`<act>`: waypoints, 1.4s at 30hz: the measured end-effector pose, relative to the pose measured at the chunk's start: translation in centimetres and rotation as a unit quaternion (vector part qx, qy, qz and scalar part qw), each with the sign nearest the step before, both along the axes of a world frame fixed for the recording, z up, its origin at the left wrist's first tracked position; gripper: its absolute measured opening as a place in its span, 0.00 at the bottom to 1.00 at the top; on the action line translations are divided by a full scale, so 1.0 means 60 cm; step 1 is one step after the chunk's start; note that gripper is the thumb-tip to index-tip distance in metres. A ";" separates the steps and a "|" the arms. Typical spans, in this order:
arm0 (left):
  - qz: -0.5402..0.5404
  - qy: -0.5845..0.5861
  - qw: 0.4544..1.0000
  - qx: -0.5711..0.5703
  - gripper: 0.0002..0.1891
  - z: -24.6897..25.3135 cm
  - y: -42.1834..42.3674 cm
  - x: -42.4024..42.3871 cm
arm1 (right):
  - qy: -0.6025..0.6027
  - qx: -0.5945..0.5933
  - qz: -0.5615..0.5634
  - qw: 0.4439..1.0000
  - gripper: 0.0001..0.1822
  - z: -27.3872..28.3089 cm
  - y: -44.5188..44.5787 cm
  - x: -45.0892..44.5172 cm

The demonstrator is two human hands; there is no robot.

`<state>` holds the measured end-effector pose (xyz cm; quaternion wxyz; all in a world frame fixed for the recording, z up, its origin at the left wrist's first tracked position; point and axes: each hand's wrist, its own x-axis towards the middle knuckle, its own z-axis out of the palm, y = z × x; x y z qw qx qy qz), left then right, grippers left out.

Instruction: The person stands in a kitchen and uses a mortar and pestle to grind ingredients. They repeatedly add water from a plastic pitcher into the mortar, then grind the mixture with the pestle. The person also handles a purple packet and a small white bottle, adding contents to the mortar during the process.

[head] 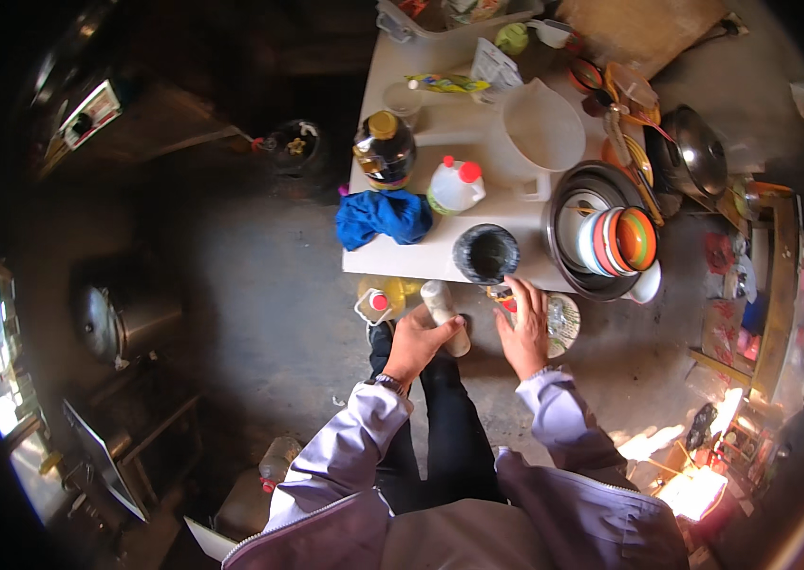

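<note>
My left hand (pixel 416 342) is closed around a pale pestle (pixel 437 303), its thumb lying across the shaft. The pestle is tilted in front of the table's near edge, above my legs. A dark grey stone mortar (pixel 460 263) stands at that edge, just beyond both hands. My right hand (pixel 526 331) is beside the mortar with fingers apart and nothing in its grasp. One fingertip reaches the mortar's near rim; whether it touches cannot be told. The inside of the mortar is dark.
On the white table (pixel 402 260) are a blue cloth (pixel 382 217), a dark bottle with a yellow cap (pixel 386 153), a white jug with a red cap (pixel 456 187) and a translucent measuring jug (pixel 544 125). Stacked bowls (pixel 619 242) sit in a dark basin (pixel 560 249). An oil bottle (pixel 391 288) stands below.
</note>
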<state>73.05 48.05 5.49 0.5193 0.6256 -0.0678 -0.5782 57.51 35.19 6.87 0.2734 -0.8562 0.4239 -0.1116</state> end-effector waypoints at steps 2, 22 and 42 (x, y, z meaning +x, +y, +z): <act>-0.013 -0.033 0.998 0.051 0.19 0.000 0.043 0.018 | 0.060 -0.070 0.080 0.993 0.33 0.001 -0.025 0.031; 0.362 -0.037 0.918 0.160 0.13 0.087 0.484 0.053 | 0.211 -0.095 0.152 0.961 0.25 -0.111 -0.059 0.039; 0.701 0.023 0.701 0.133 0.11 0.178 0.965 -0.071 | 0.185 -0.194 0.627 0.731 0.12 0.114 0.244 0.254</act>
